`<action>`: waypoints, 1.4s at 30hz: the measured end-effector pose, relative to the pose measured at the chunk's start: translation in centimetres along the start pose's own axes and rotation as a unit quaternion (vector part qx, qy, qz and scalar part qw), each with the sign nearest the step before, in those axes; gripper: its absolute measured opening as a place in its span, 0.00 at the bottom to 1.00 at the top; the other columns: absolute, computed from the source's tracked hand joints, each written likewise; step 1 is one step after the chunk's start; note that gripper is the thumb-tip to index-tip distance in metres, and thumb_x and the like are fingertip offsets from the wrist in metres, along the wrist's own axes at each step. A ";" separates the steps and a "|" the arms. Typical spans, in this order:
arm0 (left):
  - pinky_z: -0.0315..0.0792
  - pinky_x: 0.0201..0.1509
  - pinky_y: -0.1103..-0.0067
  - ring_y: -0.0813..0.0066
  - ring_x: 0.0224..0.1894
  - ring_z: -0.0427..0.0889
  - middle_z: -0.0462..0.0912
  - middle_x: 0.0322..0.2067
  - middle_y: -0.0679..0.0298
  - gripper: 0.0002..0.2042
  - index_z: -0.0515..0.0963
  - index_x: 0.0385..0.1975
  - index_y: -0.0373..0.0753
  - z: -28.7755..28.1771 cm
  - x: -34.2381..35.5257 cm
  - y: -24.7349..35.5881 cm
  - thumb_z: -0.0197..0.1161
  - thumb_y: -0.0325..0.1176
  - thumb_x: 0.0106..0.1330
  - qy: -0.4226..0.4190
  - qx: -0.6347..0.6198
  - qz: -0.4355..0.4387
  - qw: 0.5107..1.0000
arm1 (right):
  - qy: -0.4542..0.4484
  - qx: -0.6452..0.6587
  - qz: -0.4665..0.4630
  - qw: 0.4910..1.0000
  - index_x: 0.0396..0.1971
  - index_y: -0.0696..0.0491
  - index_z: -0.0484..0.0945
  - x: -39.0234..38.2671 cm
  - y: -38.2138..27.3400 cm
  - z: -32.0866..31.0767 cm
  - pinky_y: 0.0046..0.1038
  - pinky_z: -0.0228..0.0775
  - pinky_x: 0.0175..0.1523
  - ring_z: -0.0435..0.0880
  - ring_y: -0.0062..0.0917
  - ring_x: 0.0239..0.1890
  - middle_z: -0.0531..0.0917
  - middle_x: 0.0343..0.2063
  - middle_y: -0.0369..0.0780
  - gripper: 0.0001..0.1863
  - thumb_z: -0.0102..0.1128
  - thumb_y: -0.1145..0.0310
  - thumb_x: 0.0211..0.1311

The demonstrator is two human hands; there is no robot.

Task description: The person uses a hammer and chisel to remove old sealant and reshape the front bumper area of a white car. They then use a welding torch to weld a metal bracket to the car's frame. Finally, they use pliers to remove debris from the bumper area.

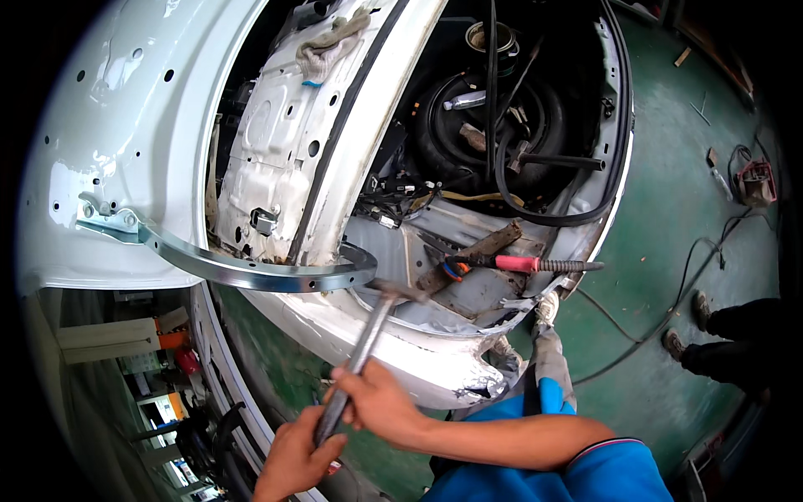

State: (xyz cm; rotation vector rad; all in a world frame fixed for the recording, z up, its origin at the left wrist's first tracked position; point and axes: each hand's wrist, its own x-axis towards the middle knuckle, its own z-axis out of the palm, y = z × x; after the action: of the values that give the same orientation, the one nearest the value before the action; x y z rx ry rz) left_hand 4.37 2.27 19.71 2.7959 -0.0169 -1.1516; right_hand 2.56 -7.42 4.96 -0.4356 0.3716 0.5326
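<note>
My left hand (297,452) and my right hand (372,397) are both closed round the metal handle of a hammer (368,330), right above left. The hammer's head lies just right of a curved steel hinge arm (217,263), over the edge of a white car body (360,343); whether it touches is unclear. The arm is bolted to the raised white panel (117,151) on the left. A red-handled tool with a spring hose (516,263) rests on rusty metal in the grey recess. A grey glove (330,46) lies on the inner white panel.
The cavity holds a tyre (435,134), cables, a can (492,42) and loose tools. Another person's legs (723,339) stand on the green floor (636,284) at right, near hoses and a red tool (757,184). Workshop equipment (150,335) is at lower left.
</note>
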 end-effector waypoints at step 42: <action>0.49 0.78 0.59 0.43 0.75 0.54 0.54 0.71 0.36 0.48 0.50 0.72 0.23 8.9 15.7 2.0 0.74 0.38 0.59 0.499 -0.155 -0.024 0.852 | 0.123 -0.080 -0.147 0.978 0.52 0.63 0.71 -7.8 -10.7 -14.0 0.24 0.66 0.34 0.74 0.18 0.26 0.79 0.22 0.38 0.18 0.53 0.65 0.71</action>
State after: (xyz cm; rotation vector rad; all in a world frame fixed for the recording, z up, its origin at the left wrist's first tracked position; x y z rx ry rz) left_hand 9.31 -1.51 2.65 2.7233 0.2983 0.3777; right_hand -0.89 -25.66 -0.21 -0.7022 0.4933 0.2204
